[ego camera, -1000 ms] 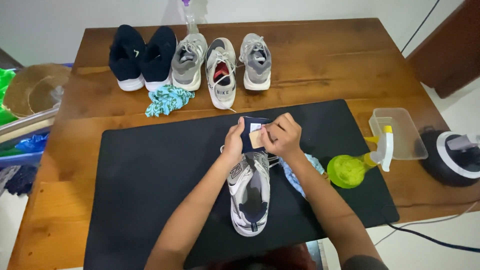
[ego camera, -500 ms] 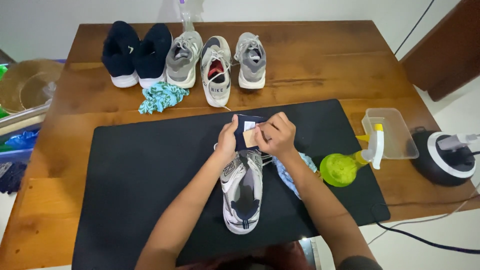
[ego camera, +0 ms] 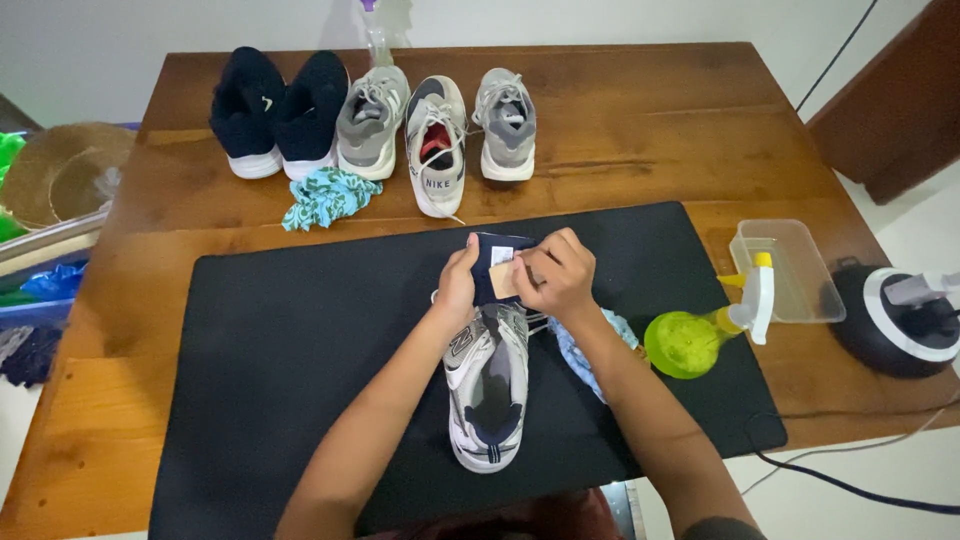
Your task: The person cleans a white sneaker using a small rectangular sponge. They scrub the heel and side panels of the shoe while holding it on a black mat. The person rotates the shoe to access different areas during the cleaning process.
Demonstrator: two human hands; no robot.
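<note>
At frame centre, on the black mat [ego camera: 300, 370] covering the counter [ego camera: 650, 130], the left hand [ego camera: 458, 283] and right hand [ego camera: 556, 275] both grip the dark tongue [ego camera: 493, 262] of the grey sneaker [ego camera: 488, 385].

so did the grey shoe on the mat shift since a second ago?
No. The grey shoe lies at the same spot on the black mat; only the camera moved.

Six shoes are seen: five shoes [ego camera: 372, 122] beyond the hands, one shoe [ego camera: 487, 385] under them. Two cloths [ego camera: 325, 197] are counted.
</note>
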